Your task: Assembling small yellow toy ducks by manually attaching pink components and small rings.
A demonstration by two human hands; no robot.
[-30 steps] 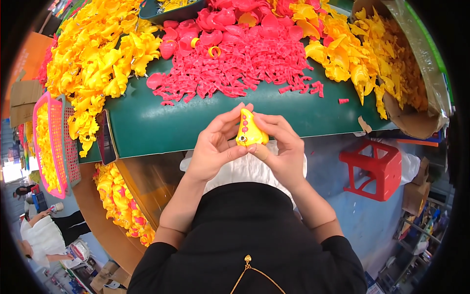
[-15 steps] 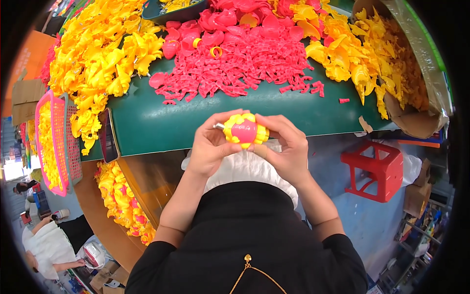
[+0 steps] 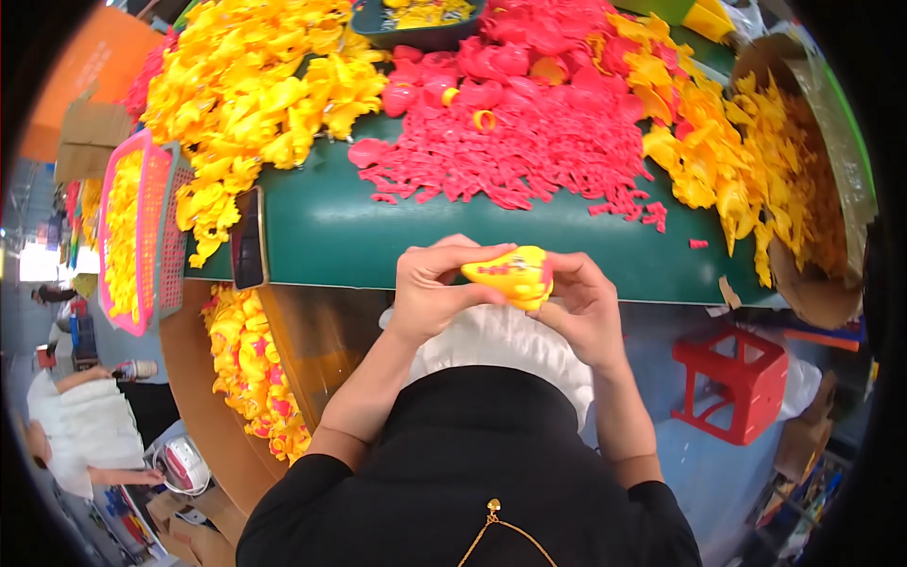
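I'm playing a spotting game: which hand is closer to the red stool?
Right. The right hand is to the left of the red stool; the left hand is farther left, across the yellow toy.

Green tabletop (image 3: 378, 246) is leaving a bare lane just beyond left hand (image 3: 433, 291) and right hand (image 3: 588, 307). Pink pile (image 3: 510, 170) is blocking straight ahead; phone (image 3: 249, 238) and left yellow pile (image 3: 265, 85) are capping the left; right yellow pile (image 3: 704, 161) and carton (image 3: 814, 300) are closing the right. Red stool (image 3: 763, 386) is obstructing lower right.

I see a red stool (image 3: 761, 389) on my right, and left, a phone (image 3: 248, 248) at the counter's (image 3: 378, 236) edge.
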